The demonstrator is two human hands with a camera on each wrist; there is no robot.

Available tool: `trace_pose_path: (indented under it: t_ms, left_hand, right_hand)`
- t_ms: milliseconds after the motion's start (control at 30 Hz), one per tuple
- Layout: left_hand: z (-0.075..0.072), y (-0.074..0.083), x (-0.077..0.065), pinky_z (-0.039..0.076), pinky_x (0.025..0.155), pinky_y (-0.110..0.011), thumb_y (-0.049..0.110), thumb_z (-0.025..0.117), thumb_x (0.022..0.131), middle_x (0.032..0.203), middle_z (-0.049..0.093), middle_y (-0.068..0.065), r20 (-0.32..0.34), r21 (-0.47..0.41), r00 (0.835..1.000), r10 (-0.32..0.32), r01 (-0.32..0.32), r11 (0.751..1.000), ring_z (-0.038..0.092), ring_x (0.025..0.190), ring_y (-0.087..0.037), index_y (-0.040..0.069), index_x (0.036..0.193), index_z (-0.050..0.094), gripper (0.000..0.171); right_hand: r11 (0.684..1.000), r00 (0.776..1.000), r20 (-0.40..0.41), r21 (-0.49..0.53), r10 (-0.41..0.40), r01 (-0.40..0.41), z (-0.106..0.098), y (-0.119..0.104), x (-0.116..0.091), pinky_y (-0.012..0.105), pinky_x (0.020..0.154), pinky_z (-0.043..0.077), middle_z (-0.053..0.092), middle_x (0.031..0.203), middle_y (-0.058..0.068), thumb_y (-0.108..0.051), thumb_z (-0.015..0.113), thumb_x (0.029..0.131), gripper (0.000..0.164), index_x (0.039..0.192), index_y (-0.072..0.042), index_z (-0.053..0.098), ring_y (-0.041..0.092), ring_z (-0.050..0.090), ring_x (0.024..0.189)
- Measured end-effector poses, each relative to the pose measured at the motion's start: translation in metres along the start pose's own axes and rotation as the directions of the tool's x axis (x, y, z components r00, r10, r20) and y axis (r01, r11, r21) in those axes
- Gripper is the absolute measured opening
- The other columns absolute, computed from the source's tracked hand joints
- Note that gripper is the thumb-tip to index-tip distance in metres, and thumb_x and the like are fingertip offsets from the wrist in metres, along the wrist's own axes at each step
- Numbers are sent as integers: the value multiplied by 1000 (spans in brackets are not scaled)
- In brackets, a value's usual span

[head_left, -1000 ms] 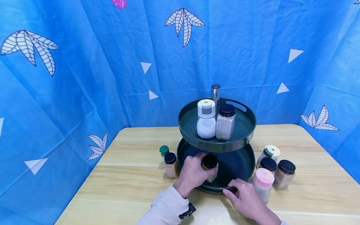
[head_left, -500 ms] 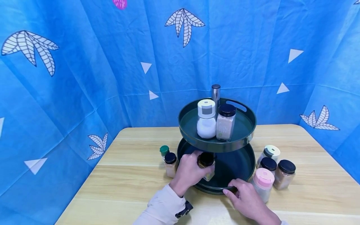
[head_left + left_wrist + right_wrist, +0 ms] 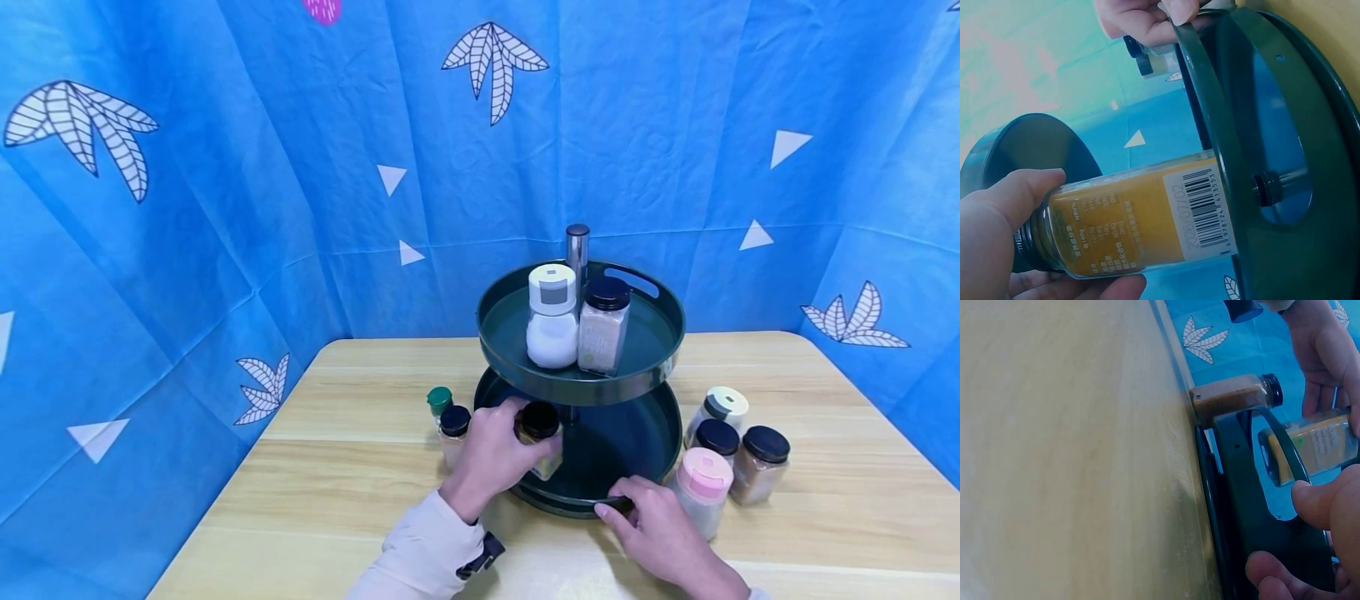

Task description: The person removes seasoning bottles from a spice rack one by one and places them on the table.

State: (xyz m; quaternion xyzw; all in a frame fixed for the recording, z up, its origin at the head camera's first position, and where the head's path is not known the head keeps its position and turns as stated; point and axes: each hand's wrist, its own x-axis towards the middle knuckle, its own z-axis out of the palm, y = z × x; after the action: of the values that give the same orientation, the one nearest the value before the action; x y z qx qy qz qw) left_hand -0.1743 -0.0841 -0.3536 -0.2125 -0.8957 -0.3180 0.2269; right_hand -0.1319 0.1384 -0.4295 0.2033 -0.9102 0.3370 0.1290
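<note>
My left hand (image 3: 489, 454) grips a square glass jar (image 3: 1141, 219) of yellow spice by its upper part, just below the black lid. In the head view that jar is over the left part of the lower tray (image 3: 618, 442) of a dark green two-tier stand; whether its base touches the tray, I cannot tell. My right hand (image 3: 660, 529) pinches the lower tray's front rim at the handle cutout, thumb on the rim and fingers below, as the right wrist view shows. On the upper tray (image 3: 654, 333) stand a white-capped shaker (image 3: 552, 333) and a black-lidded jar (image 3: 602, 333).
Left of the stand are a green-capped bottle (image 3: 439, 398) and a black-lidded jar (image 3: 454, 422), partly behind my left hand. Right of it cluster a pink-capped shaker (image 3: 703, 483), a pale-capped shaker (image 3: 726, 403) and black-lidded jars (image 3: 761, 467). A blue cloth (image 3: 337, 167) hangs behind the table (image 3: 300, 500).
My left hand has moved leftward over the lower tray with the yellow spice jar in its grip. The right hand stays on the rim.
</note>
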Motion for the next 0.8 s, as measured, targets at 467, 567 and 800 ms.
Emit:
trace_pose_path:
  t_ms: [467, 567, 800]
  left_hand:
    - [-13, -3, -2, 55, 60, -26, 38, 75, 76, 88, 73, -7, 11, -8, 997, -80, 80, 997, 68, 76, -17, 9, 95, 64, 37]
    - [-15, -4, -3, 53, 56, -22, 39, 75, 77, 88, 73, -8, 17, -10, 996, -93, 93, 996, 68, 73, -16, 8, 96, 63, 38]
    - [-20, -6, -4, 48, 48, -19, 38, 77, 75, 82, 73, -5, -17, -10, 997, -77, 76, 997, 61, 58, -9, 8, 97, 63, 39]
  right_hand:
    - [1000, 1000, 15, 3, 15, -15, 0, 0, 1, 21, 49, 43, 51, 70, -11, -18, 75, 80, 16, 75, -21, 59, 0, 45, 56]
    - [1000, 1000, 20, 5, 17, -17, 0, 0, 1, 21, 49, 43, 50, 70, -11, -18, 75, 80, 17, 75, -21, 59, 0, 45, 56]
    - [1000, 999, 27, 12, 21, -21, 0, 2, 0, 21, 49, 43, 50, 70, -10, -18, 74, 81, 16, 76, -21, 60, 0, 45, 56]
